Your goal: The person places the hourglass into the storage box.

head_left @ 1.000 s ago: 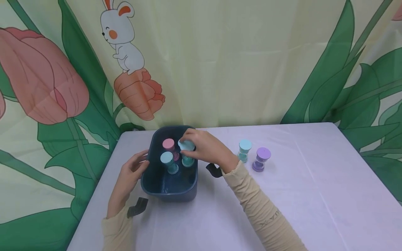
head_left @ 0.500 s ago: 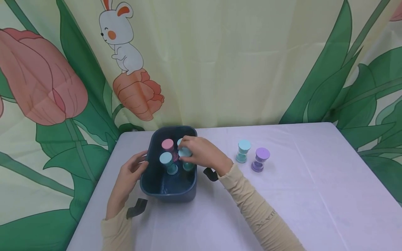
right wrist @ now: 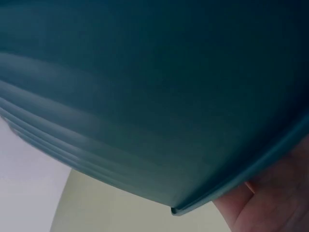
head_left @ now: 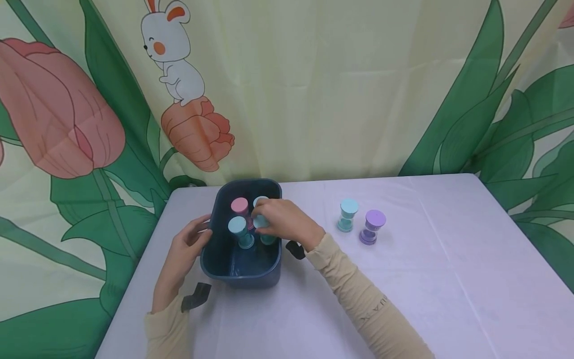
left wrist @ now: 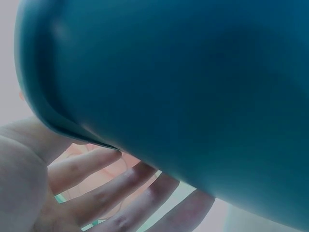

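A dark blue plastic bin (head_left: pixel 242 280) stands on the table, with several small hourglasses inside. My right hand (head_left: pixel 289 219) reaches over its right rim and pinches the light-blue cap of an hourglass (head_left: pixel 262 221) between thumb and fingers. Close by in the bin are a pink-capped hourglass (head_left: pixel 239 205), another light-blue hourglass (head_left: pixel 238 226) and, partly behind my fingers, a light-blue cap (head_left: pixel 260 199). Against the bin's left side rests my left hand (head_left: pixel 184 249), its extended fingers (left wrist: pixel 145 198) touching the outer wall in the left wrist view. The right wrist view shows mostly bin wall (right wrist: pixel 145 96).
To the right of the bin, a light-blue hourglass (head_left: pixel 348 215) and a purple hourglass (head_left: pixel 372 227) stand upright on the white-covered table (head_left: pixel 403 294). A curtain (head_left: pixel 323 89) printed with tulips and a rabbit hangs behind the table's back edge.
My right hand has moved down and a little toward me, bringing the light-blue hourglass lower in the bin and baring more of the cap behind. My left hand stays put.
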Tool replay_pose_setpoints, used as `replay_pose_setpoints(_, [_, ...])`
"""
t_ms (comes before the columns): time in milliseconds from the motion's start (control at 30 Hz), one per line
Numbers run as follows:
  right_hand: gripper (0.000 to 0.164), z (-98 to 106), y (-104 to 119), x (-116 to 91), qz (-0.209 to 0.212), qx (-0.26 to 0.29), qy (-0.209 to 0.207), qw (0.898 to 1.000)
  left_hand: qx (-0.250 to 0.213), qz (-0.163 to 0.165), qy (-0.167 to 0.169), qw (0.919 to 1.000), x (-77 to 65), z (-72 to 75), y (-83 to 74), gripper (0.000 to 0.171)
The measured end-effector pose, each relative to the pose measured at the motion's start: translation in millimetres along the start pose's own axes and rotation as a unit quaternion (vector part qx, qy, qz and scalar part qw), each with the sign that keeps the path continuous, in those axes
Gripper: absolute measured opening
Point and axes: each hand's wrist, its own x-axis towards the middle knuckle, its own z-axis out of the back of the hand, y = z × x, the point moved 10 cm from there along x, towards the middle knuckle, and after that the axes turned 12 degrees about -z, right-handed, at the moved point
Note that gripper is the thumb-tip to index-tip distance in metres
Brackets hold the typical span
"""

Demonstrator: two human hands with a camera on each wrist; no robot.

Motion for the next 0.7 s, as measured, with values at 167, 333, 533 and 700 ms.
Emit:
replay_pose_setpoints(167, [0.024, -4.1, 0.7, 3.1, 0.001, -0.016, 0.007, 1.0, -0.004, -0.001, 0.0, 1.0, 1.0, 0.0, 0.6, 0.057])
replay_pose_setpoints(333, [0.022, -7.6, 0.8, 5.4, 0.0, -0.027, 0.009, 1.0, -0.004, -0.001, 0.0, 1.0, 1.3, -0.4, 1.5, 0.057])
replay_pose_setpoints(533, [0.025, -11.0, 2.8, 6.7, -0.001, -0.033, 0.019, 0.999, -0.005, 0.004, 0.0, 1.0, 0.1, -0.7, 1.9, 0.059])
replay_pose_setpoints(700, [0.028, -11.2, 4.8, 6.0, -0.002, -0.021, 0.03, 0.999, -0.002, -0.002, 0.0, 1.0, -0.7, -0.1, 0.1, 0.057])
